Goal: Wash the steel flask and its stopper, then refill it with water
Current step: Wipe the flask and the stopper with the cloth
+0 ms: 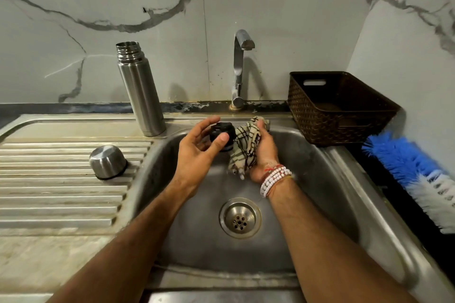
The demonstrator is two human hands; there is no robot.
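Left grip (pixel 199 149) pinches the black stopper (pixel 221 133) roughly upright, just beside the checked cloth (pixel 246 149) bunched in the right grip (pixel 265 152) (steel flask (pixel 140 91) stands well left).

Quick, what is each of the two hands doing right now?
Left hand: holds the round black plastic stopper between thumb and fingers.
Right hand: grips the crumpled cream-and-black checked cloth.

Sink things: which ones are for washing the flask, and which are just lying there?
For the job: steel flask, black stopper in the left hand, checked cloth in the right hand, tap, sink.

Just lying about: brown basket, blue and white brush, steel cup upside down on the drainboard.
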